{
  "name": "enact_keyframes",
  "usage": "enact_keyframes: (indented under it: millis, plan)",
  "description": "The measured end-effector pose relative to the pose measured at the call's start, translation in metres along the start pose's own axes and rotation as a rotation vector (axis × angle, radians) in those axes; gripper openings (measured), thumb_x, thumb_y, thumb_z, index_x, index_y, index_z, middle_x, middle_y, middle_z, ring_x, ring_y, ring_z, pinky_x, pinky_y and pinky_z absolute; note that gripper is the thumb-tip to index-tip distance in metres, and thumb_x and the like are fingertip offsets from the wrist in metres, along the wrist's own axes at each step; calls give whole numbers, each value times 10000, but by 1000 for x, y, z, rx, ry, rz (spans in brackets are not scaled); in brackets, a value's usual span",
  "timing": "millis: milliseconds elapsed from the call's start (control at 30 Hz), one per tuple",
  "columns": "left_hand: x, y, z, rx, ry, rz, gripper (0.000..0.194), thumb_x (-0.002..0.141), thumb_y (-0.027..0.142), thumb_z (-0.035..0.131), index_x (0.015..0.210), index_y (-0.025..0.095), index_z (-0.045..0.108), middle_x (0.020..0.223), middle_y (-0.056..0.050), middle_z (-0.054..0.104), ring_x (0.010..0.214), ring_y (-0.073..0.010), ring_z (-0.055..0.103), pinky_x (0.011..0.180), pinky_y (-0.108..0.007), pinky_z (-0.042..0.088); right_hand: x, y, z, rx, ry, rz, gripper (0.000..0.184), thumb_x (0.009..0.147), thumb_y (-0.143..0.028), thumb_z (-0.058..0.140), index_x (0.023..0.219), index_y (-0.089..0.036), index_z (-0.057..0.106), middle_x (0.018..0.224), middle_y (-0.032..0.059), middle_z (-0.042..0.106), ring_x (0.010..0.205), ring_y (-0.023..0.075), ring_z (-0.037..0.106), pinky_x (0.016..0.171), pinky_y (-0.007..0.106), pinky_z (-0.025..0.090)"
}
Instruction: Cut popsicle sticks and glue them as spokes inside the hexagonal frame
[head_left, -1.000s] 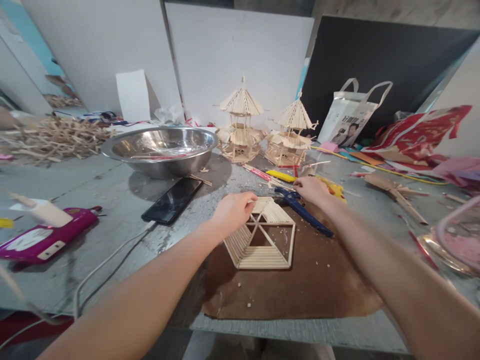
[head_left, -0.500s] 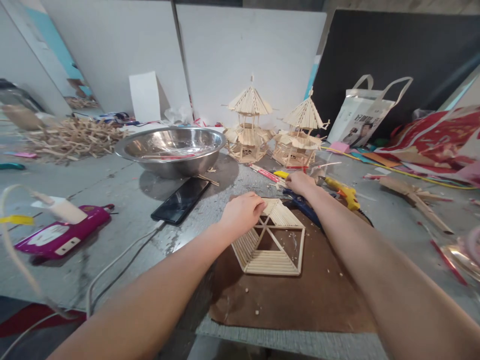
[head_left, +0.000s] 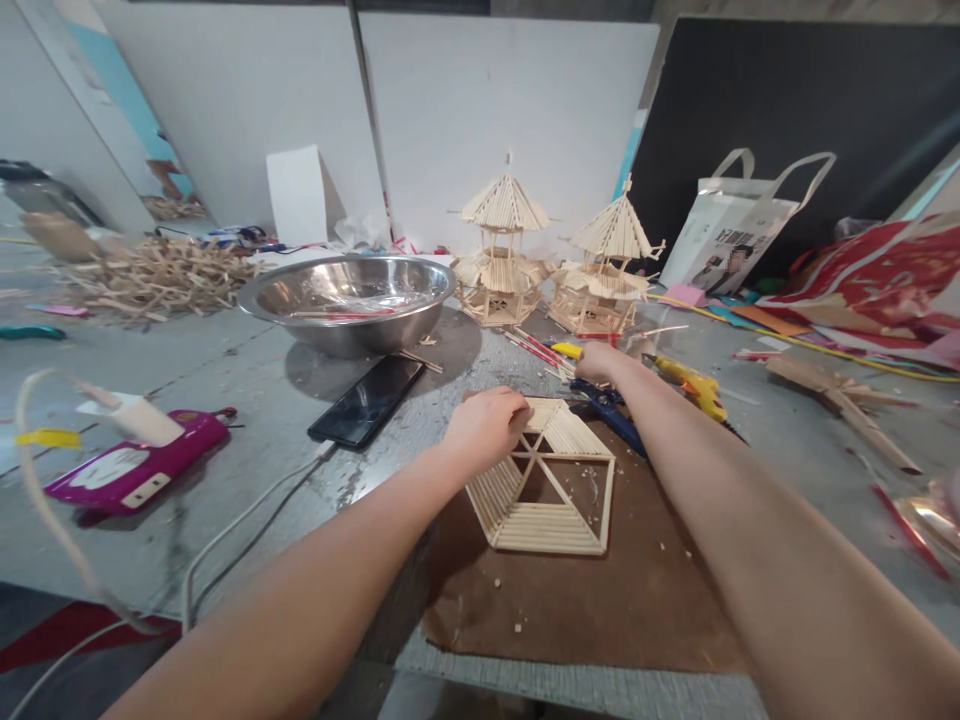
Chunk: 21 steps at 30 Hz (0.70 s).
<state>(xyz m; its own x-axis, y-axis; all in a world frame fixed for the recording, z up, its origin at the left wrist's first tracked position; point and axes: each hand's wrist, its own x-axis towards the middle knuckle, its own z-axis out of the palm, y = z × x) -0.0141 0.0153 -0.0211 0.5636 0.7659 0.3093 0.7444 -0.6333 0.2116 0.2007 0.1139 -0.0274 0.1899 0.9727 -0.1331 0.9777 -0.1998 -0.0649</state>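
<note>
Phone (head_left: 366, 402) on our worktop (head_left: 247, 545), our left hand (head_left: 491, 425) curled at the rim of the hexagonal stick frame (head_left: 547, 525) on the brown mat (head_left: 585, 620), our right hand (head_left: 598, 362) by the blue-handled tool (head_left: 609, 408), its grip unclear.

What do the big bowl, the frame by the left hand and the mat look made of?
Bowl: metal, likely stainless steel, polished; it shows bright reflections.
Frame: probably bare wood or bamboo sticks, pale and matte, laid side by side.
Mat: leather or board perhaps; its flat brown surface leaves that open.
</note>
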Motion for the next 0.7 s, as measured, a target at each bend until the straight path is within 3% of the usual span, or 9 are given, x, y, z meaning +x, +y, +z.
enact_keyframes:
  millis: [200, 433, 567, 633, 700]
  plan:
    - [2, -3, 1, -19, 34, -19, 235, 777, 283, 345, 771, 213, 570, 795, -7, 588, 747, -145, 532, 642, -255, 379, -13, 6, -7, 3, 105, -17, 293, 643, -264, 515, 901, -152, 599, 954, 137, 584, 876, 259, 534, 682, 339, 410]
    - [4, -5, 0, -32, 87, -55, 213, 770, 273, 365, 788, 221, 571, 813, -3, 585, 750, -147, 535, 647, -255, 388, -35, 10, -18, 61, 274, -25, 232, 727, -265, 448, 904, -146, 539, 916, 144, 581, 851, 248, 538, 673, 354, 398]
    - [5, -5, -4, -77, 245, -125, 220, 762, 289, 392, 889, 218, 558, 898, -21, 559, 793, -155, 520, 672, -265, 402, -56, 16, -34, 134, 449, -25, 207, 772, -269, 357, 902, -191, 498, 859, 97, 595, 818, 239, 542, 659, 368, 398]
    - [5, -5, -8, -63, 377, -146, 259, 751, 303, 415, 951, 198, 541, 971, -50, 529, 899, -188, 475, 751, -305, 390, -69, 22, -41, 306, 623, -102, 157, 757, -266, 387, 837, -198, 504, 773, 64, 608, 768, 218, 553, 644, 345, 408]
    - [6, -6, -12, -32, 497, -130, 321, 746, 319, 428, 1023, 178, 506, 1053, -74, 487, 1004, -219, 401, 846, -356, 337, -86, 28, -44, 550, 705, -215, 119, 753, -255, 401, 798, -199, 496, 676, 28, 602, 635, 165, 560, 586, 298, 424]
